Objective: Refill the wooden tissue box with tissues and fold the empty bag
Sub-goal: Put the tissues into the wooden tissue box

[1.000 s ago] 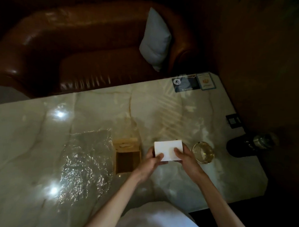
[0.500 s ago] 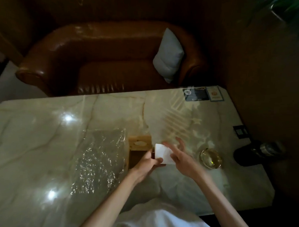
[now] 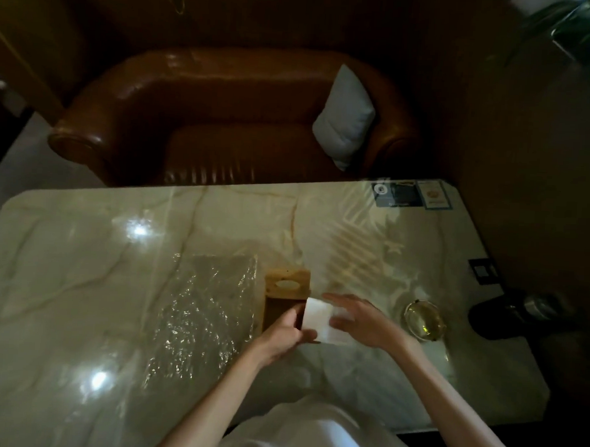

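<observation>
The wooden tissue box [image 3: 287,285] lies on the marble table [image 3: 82,264], its open dark inside facing me. A white stack of tissues [image 3: 316,318] is held just right of the box opening. My left hand [image 3: 283,334] pinches the stack's left edge at the box opening. My right hand [image 3: 360,319] hovers over the stack's right side with fingers spread, and whether it touches the stack is unclear. The clear plastic bag [image 3: 203,317] lies flat and crinkled on the table left of the box.
A glass ashtray [image 3: 424,320] sits right of my hands. A dark object with a metal cap [image 3: 516,314] lies at the table's right edge. Printed cards [image 3: 411,194] lie at the far right corner. A brown leather armchair [image 3: 224,119] with a white cushion [image 3: 345,119] stands beyond the table.
The tissue stack moved left toward the box opening. My right hand let go of it and opened; my left hand keeps hold. The camera tilted up.
</observation>
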`<state>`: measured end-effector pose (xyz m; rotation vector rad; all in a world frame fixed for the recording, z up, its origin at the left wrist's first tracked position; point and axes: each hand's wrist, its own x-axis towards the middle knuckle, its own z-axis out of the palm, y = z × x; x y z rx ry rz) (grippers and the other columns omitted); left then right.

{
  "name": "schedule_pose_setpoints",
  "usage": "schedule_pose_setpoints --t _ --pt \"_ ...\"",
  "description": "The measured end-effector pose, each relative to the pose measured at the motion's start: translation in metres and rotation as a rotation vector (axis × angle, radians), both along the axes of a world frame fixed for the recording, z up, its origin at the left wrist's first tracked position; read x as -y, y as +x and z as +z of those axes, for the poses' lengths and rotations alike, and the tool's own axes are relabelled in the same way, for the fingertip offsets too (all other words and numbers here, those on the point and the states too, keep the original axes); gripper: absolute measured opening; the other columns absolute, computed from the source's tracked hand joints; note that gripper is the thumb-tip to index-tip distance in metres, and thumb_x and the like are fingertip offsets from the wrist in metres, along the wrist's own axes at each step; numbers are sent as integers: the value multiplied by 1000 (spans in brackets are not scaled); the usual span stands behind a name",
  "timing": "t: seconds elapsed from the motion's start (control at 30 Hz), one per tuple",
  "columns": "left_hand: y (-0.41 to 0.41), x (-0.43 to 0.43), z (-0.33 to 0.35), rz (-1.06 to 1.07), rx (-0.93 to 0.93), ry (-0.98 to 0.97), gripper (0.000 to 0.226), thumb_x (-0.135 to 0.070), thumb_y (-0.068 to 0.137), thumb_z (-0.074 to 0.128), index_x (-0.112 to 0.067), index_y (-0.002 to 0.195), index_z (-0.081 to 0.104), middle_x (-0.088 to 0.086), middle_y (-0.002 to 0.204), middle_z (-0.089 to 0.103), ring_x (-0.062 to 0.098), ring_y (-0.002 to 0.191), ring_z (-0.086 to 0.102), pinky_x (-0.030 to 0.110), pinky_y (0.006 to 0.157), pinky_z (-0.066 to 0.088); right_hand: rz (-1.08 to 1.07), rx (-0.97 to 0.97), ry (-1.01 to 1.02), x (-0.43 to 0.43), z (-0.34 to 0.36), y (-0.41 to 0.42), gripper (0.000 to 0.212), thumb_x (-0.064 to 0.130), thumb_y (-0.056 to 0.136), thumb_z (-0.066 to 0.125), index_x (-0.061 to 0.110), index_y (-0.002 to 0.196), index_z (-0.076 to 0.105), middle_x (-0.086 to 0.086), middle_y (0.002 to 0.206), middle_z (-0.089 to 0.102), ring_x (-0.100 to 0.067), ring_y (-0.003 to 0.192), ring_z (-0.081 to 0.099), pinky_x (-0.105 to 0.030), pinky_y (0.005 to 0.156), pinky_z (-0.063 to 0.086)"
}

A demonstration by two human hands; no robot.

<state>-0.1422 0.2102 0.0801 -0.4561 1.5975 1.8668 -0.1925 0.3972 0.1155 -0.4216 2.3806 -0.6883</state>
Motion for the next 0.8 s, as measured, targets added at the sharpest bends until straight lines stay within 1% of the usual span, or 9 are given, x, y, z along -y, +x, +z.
schedule_pose_setpoints --t 0.07,0.2,0.37,0.43,0.5,0.57,0.67,0.73,0.8 --pt "2 9 -3 -52 -28 -36 66 18 83 61 -2 142 39 21 137 55 22 115 55 41 100 48 110 79 12 12 4 -9 61 22 91 66 20 148 42 -2 145 51 -20 131 50 -10 97 34" --pt "7 33 -10 -127 -51 -47 70 18 82 61 -6 143 37 9 130 56 17 115 55 23 87 54 280 210 110 41 7 -27 63 24 87 70 16 144 46 -5 137 56 -23 121 54 -27 97 42" --pt "16 66 -27 -77 -23 -51 66 6 85 66 -10 143 40 12 137 56 28 126 55 44 103 51 370 297 139 72 -6 -43 54 31 86 71 15 135 53 -4 130 59 -22 117 57 -30 95 47" --pt "18 76 -34 9 5 -35 60 2 85 67 -9 140 45 10 129 62 22 115 62 33 91 57 375 249 146 83 -16 -50 52 34 85 71 17 131 57 -2 127 64 -20 113 60 -34 97 49" --pt "16 87 -43 102 33 -37 51 -2 86 69 -6 133 52 10 121 66 14 104 68 23 82 59 348 248 149 91 -24 -61 53 41 83 71 20 130 58 3 121 65 -12 103 61 -26 87 50" --pt "19 90 -53 214 73 -15 46 -2 85 71 -2 128 56 18 122 66 21 107 68 35 93 57 330 299 143 94 -30 -65 54 47 83 70 24 130 56 9 116 63 -1 92 58 -15 74 44" --pt "17 101 -74 243 143 -73 46 -5 81 75 -4 125 60 18 121 68 31 113 65 44 101 53 407 407 206 116 -52 -79 51 39 87 68 22 132 52 4 123 63 -12 105 60 -23 83 48" --pt "18 92 -77 223 135 -114 44 -3 81 75 -2 122 61 16 114 69 27 104 68 39 94 57 447 356 233 117 -55 -75 48 31 89 66 19 133 52 -1 125 62 -19 111 59 -32 89 49" --pt "16 87 -82 267 156 -136 36 1 83 72 -1 117 59 14 103 66 21 84 67 29 76 61 435 298 249 123 -65 -76 48 28 89 64 18 135 52 -4 126 61 -22 112 59 -35 89 49"
